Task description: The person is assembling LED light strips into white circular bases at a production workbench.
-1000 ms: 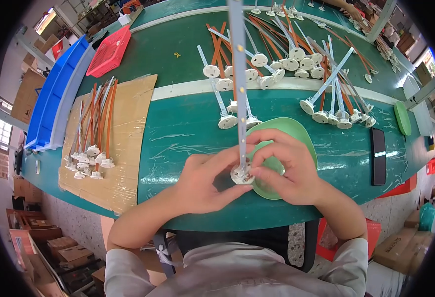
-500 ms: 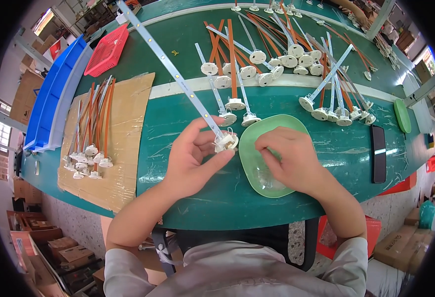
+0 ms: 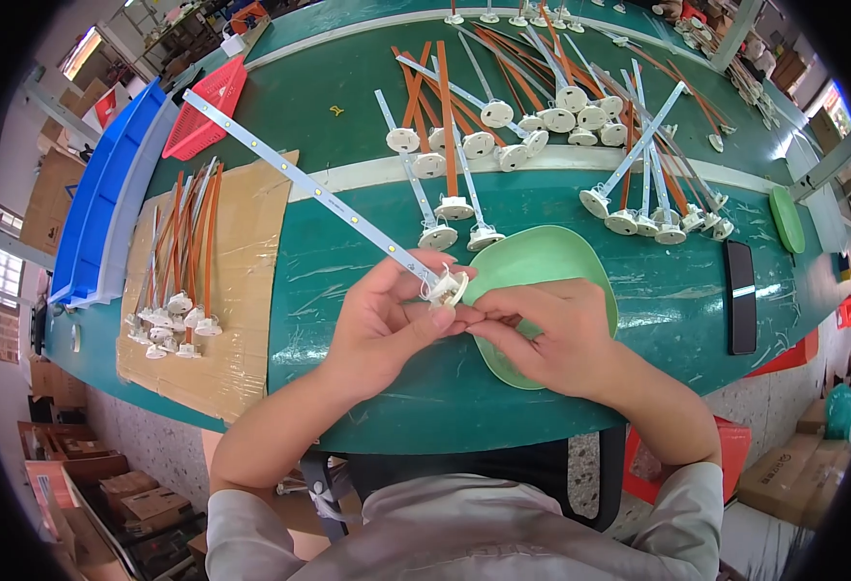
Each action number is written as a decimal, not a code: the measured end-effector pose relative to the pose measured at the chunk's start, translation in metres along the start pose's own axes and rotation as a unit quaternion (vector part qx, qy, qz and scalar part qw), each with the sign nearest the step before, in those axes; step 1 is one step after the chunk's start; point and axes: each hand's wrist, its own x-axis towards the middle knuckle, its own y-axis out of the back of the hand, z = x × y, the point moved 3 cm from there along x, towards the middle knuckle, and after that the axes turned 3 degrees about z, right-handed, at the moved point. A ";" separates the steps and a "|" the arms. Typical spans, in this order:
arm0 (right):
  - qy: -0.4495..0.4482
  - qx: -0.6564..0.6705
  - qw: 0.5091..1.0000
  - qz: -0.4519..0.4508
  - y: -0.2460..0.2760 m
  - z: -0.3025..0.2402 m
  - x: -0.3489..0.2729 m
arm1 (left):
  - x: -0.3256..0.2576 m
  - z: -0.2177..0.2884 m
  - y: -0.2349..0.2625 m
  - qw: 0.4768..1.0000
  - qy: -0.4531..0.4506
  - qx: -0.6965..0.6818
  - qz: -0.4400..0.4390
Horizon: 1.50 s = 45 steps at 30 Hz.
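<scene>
Pinching one light strip (image 3: 300, 180) by its round white base (image 3: 448, 288), the left hand (image 3: 372, 315) had it just left of the green plate (image 3: 561, 250), above the tabletop (image 3: 334, 242). The right hand (image 3: 566, 334) had its fingertips pressed together nearby; couldn't tell if they gripped anything. That piece looked mid-job to me. More strips (image 3: 449, 126) lay far off, plus a bunch (image 3: 182, 304) at left; no clue which were finished.

Wide fisheye view from the wearer's head, downward and forward over nearby hands (image 3: 372, 324) and green table (image 3: 687, 290)
</scene>
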 end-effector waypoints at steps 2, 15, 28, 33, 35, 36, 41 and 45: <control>0.017 -0.047 0.999 -0.020 0.005 -0.005 0.003 | -0.001 0.000 0.002 1.000 -0.009 0.019 -0.005; -0.081 -0.337 0.935 0.075 0.051 0.028 0.016 | 0.004 0.002 0.010 0.997 -0.040 0.065 0.033; -0.077 -0.393 0.913 -0.077 0.032 0.043 0.005 | 0.001 -0.004 0.007 0.992 -0.077 0.097 0.036; -0.081 -0.320 0.939 -0.095 0.016 0.035 0.002 | 0.001 -0.002 0.008 0.977 -0.116 0.174 0.042; -0.031 -0.298 0.953 -0.039 0.012 0.024 0.002 | 0.002 -0.001 0.007 0.973 -0.121 0.192 0.041; 0.017 -0.277 0.961 0.021 0.012 0.017 0.003 | 0.003 -0.001 0.008 0.969 -0.127 0.210 0.038; 0.107 -0.085 0.972 -0.191 0.001 -0.016 -0.003 | 0.003 0.001 0.010 0.956 -0.149 0.249 0.032; 0.093 -0.066 0.953 -0.280 -0.006 -0.002 -0.012 | 0.001 0.002 0.009 0.945 -0.156 0.287 0.026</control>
